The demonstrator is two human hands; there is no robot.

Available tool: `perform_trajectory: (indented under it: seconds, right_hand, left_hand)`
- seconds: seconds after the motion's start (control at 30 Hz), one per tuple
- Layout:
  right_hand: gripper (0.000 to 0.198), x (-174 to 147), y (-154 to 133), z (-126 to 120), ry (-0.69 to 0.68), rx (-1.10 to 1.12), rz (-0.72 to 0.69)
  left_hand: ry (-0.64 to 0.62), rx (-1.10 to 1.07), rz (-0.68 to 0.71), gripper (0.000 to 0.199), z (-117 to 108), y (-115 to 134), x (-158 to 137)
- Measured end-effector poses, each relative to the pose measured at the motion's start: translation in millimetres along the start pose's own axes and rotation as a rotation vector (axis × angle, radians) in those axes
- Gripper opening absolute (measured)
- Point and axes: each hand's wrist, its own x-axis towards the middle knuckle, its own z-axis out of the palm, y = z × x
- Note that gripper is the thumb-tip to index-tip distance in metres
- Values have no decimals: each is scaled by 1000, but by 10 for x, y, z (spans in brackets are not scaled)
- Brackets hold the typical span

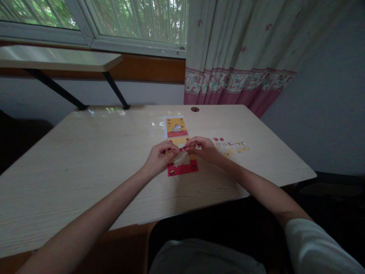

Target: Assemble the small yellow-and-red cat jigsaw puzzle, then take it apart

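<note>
My left hand and my right hand meet over a partly assembled jigsaw puzzle. Between their fingertips is a small red puzzle piece, pinched from both sides. The puzzle has a red lower edge and a yellow upper part, with bare table showing through its middle; my hands cover some of it. Just beyond lies a reference picture of a white animal on yellow and red. Loose puzzle pieces, red, white and yellow, lie in rough rows to the right of my right hand.
The pale wooden table has a round cable hole near its far edge. A raised shelf on black legs stands at the back left. A curtain hangs behind the table, beside a window.
</note>
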Motion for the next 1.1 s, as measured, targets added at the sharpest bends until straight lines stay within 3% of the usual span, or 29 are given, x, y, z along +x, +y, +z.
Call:
perform_trajectory:
  seconds: [0.33, 0.53, 0.67, 0.83, 0.97, 1.1]
  right_hand:
    - [18, 2, -21, -90, 40, -471, -412]
    - [21, -24, -29, -96, 24, -675, -468]
    - [21, -30, -58, -155, 91, -728, -491]
    - [20, -36, -62, -291, 136, -757, -442]
    - [19, -39, -48, -380, 154, -747, -401]
    - [18, -37, -49, -417, 161, -784, -409]
  left_hand:
    - [-51, -126, -39, 13, -23, -10, 34]
    - [-68, -135, -36, 13, -16, -17, 29]
    - [-44, -87, -33, 15, -35, -34, 23]
    - [-14, 248, 35, 17, -190, -102, 31]
    - [-96, 604, 168, 22, -364, -197, 39]
    - [-169, 808, 179, 34, -448, -306, 41]
